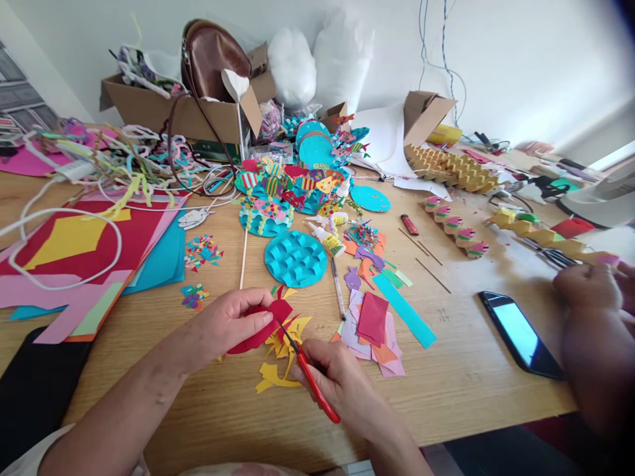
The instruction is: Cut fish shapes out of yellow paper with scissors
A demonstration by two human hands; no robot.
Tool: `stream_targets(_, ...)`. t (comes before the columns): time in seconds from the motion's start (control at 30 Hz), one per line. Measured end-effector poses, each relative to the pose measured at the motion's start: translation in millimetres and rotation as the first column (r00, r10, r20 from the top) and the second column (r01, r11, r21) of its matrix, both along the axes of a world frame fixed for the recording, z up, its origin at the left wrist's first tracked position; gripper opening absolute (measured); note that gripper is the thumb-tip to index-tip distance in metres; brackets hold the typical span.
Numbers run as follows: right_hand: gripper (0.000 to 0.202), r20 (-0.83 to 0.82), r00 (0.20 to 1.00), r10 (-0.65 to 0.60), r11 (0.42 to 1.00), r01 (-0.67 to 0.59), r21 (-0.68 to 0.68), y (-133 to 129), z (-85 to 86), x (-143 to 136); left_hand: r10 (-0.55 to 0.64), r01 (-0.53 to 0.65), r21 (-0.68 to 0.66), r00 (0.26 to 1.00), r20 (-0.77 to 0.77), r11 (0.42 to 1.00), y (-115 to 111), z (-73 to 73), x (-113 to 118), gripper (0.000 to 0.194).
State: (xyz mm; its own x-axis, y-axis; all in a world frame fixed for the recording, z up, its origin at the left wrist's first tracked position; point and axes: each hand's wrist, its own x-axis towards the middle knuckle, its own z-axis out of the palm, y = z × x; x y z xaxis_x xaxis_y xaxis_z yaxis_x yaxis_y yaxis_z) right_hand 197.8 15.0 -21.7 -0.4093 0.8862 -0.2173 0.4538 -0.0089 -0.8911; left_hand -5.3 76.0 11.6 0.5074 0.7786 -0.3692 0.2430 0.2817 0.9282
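My left hand (233, 330) pinches a piece of dark red paper (282, 309) between thumb and fingers, low in the middle of the view. My right hand (335, 373) is closed around the red handles of scissors (315, 383). The scissors' blades point up and left and meet the edge of the red paper. Beneath and beside both hands lie yellow paper scraps (272, 377) on the wooden table (198, 423). Just beyond them is a round turquoise piece with scale-like curls (295, 258).
Right of my hands are stacked paper pieces (373, 318), a pen (338, 289), a turquoise strip (404, 309) and a phone (520, 334). Coloured sheets (114, 244) lie left. Glue bottles (327, 239) and paper fish (307, 185) stand behind. Another person's hands (590, 287) are at far right.
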Motion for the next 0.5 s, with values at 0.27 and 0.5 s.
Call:
stream_targets(0.27, 0.040, -0.263, 0.948, -0.181, 0.957, 0.107, -0.270, -7.7, -6.1, -17.7, 0.230, -0.209, -0.151, 0.964, 0.134, 0.966, -7.7, -6.3, 13.6, 0.018)
stream_targets(0.5, 0.058, -0.448, 0.837, -0.314, 0.924, 0.161, -0.348, -11.9, -12.7, -33.5, 0.195, -0.174, -0.132, 0.966, 0.169, 0.976, -15.2, -6.2, 18.9, 0.016)
